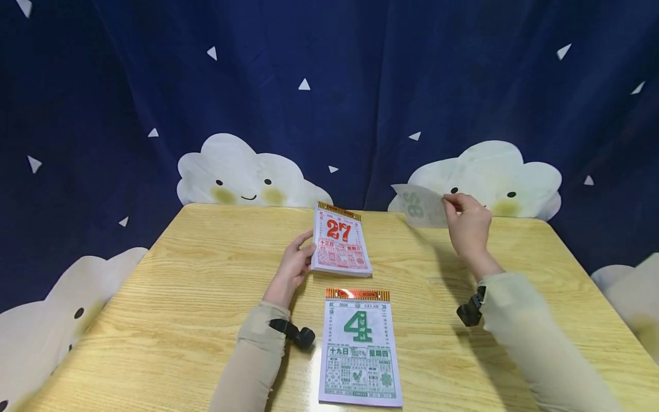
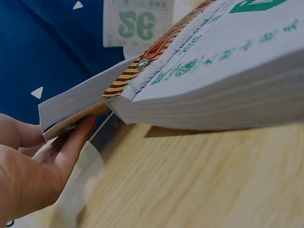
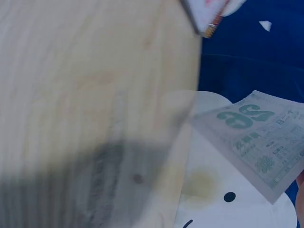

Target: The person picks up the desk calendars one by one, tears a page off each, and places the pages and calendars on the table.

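Note:
A tear-off calendar (image 1: 341,243) with a red 27 on its top page is tilted up at the table's far side. My left hand (image 1: 292,266) grips its left edge; in the left wrist view the fingers (image 2: 76,142) lie under its backing and the thumb is at its side. Off to the right, my right hand (image 1: 469,229) pinches a loose thin calendar sheet (image 1: 424,207) by one edge, held in the air. A mirrored green 26 shows through the sheet (image 3: 256,137). Only a sliver of the right hand enters the right wrist view.
A second tear-off calendar (image 1: 358,352), with a green 4, lies flat on the wooden table (image 1: 170,320) nearer to me. Its thick page block (image 2: 228,99) is close to the left wrist camera. A dark blue curtain (image 1: 329,126) with clouds hangs behind the table.

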A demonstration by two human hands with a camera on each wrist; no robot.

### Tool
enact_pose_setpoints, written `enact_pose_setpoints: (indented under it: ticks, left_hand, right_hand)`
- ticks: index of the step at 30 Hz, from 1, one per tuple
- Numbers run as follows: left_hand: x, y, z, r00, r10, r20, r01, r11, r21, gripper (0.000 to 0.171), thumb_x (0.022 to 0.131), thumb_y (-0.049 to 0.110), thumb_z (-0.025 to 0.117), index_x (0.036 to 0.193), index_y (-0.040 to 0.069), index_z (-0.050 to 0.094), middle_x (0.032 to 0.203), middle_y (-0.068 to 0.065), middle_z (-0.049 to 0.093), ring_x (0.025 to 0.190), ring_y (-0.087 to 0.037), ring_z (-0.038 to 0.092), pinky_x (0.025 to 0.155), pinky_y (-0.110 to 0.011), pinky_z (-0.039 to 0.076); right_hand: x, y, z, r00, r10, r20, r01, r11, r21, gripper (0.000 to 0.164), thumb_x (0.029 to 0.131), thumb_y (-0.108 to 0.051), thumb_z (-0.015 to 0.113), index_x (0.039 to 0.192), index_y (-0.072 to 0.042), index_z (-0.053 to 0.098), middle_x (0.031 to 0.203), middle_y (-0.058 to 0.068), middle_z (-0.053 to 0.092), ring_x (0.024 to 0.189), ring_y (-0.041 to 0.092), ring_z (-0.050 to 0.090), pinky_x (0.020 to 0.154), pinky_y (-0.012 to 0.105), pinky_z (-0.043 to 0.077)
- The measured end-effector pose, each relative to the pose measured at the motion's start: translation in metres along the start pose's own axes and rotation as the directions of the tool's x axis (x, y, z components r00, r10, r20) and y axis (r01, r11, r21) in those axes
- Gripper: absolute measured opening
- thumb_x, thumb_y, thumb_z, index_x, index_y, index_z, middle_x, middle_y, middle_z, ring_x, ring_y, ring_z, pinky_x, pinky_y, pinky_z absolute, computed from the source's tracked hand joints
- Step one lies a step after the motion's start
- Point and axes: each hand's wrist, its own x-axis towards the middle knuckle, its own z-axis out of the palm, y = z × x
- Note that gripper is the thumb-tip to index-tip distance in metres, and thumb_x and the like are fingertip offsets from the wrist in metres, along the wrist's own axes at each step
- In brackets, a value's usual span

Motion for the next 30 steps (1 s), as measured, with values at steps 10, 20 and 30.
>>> enact_pose_setpoints:
  ticks: [10,20,30]
  left_hand:
    - [0.0,0.006,-0.003,0.997,-0.06,0.056,0.058,0.997,0.041,0.045,0.094,0.005,0.042,0.138,0.012,0.037,0.084,-0.004,0.064,0.066,-0.012,0.062,0.059,-0.025,0.053]
    - [0.003,0.011,-0.006,0.995,-0.09,0.053,0.077,0.975,0.208,0.046,0.092,0.006,0.047,0.137,0.012,0.039,0.097,-0.01,0.055,0.072,-0.012,0.06,0.064,-0.026,0.052]
    - [0.003,0.013,-0.003,0.994,-0.111,-0.019,0.113,0.97,0.213,0.044,0.091,0.003,0.047,0.134,0.001,0.04,0.094,-0.011,0.056,0.067,-0.009,0.057,0.059,-0.021,0.05]
  right_hand:
    - [-0.036,0.001,0.02,0.902,-0.385,0.192,0.41,0.905,-0.112,0.005,0.076,-0.006,0.069,0.08,-0.003,0.067,0.077,0.011,0.065,0.068,0.027,0.063,0.053,0.042,0.05]
    - [-0.057,-0.005,0.025,0.797,-0.447,0.408,0.524,0.846,-0.098,0.005,0.074,-0.005,0.07,0.076,-0.005,0.066,0.074,0.008,0.062,0.066,0.025,0.061,0.056,0.039,0.05]
    - [-0.073,-0.01,0.03,0.732,-0.264,0.628,0.423,0.899,-0.114,0.009,0.074,-0.017,0.073,0.078,-0.012,0.068,0.076,0.001,0.061,0.067,0.019,0.059,0.058,0.036,0.051]
